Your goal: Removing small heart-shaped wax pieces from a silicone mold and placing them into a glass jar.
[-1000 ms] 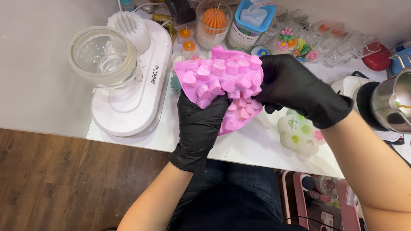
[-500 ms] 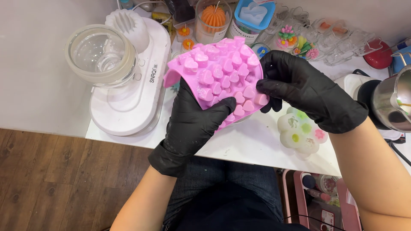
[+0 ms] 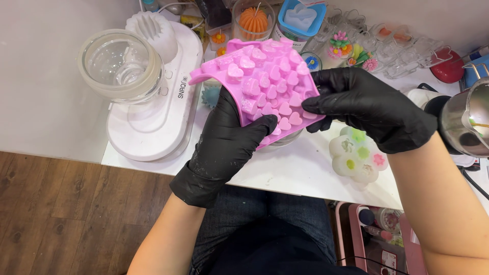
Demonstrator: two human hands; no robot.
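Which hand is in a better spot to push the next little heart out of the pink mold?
Probably the right hand: its fingers rest on the pink heart mold's edge, free to press. The left hand grips the mold from beneath, supporting it.

Dark label strip [image 3: 186,87] on white appliance [image 3: 153,122].

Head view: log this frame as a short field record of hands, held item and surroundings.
Left hand: black-gloved left hand grips pink heart mould from below
Right hand: black-gloved right hand pinches the mould's right edge
Mould: flexed, held above white table
Nearby: glass jar on white machine; flower-shaped mould; orange candle
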